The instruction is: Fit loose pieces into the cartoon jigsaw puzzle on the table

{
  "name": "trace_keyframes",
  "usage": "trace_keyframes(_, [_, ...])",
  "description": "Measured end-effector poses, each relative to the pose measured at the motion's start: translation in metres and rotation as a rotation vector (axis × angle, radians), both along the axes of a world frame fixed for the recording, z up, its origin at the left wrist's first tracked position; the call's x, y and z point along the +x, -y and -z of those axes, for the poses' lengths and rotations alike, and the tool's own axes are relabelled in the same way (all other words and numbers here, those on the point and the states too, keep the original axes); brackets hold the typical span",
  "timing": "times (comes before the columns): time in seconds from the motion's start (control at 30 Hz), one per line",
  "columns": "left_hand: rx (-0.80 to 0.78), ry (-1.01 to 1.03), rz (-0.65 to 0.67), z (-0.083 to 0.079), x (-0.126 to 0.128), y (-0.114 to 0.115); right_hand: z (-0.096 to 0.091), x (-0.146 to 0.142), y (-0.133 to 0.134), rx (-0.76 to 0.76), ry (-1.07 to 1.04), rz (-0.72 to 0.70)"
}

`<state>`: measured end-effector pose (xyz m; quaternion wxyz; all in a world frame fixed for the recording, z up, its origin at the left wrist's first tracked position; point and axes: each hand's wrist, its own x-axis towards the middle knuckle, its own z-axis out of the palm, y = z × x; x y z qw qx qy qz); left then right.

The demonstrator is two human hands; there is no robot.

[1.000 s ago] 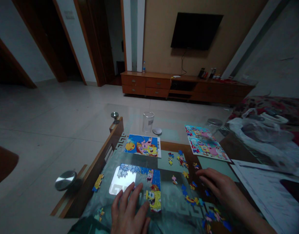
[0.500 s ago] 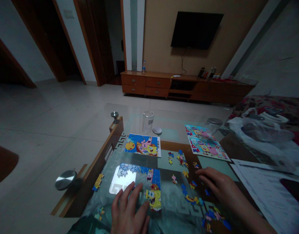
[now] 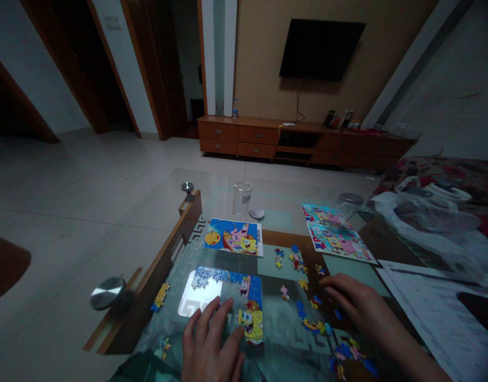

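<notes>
My left hand (image 3: 212,339) lies with its fingers spread at the lower edge of a partly joined jigsaw puzzle (image 3: 249,321), its thumb by the yellow cartoon figure. The joined pieces form a blue top strip and a right side around a bare white area. To the right, my right hand (image 3: 355,300) rests low over the glass table, fingers loosely bent and slightly apart, with no piece visible in them. Loose puzzle pieces (image 3: 297,260) lie to its left, and a blue-and-yellow cluster (image 3: 349,353) sits below it. Beyond the puzzle is a picture card (image 3: 233,237) with the cartoon scene.
A clear glass jar (image 3: 241,199) stands behind the card beside its metal lid (image 3: 257,214). Two more picture sheets (image 3: 341,242), a lidded jar (image 3: 350,204), printed papers (image 3: 435,313) and a plastic bag (image 3: 438,228) occupy the right. A yellow piece (image 3: 160,297) lies near the left edge.
</notes>
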<state>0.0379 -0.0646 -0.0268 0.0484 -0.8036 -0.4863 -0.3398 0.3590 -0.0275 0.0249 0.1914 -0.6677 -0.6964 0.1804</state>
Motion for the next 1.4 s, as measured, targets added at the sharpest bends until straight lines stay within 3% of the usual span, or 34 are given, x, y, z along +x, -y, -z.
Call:
trace_keyframes(1.0, [0.002, 0.005, -0.001, -0.001, 0.001, -0.001, 0.002, 0.002, -0.001, 0.016, -0.004, 0.012])
trace_keyframes(1.4, [0.044, 0.048, 0.012, 0.009, 0.0, -0.004, -0.003, -0.001, 0.001, 0.001, -0.075, 0.012])
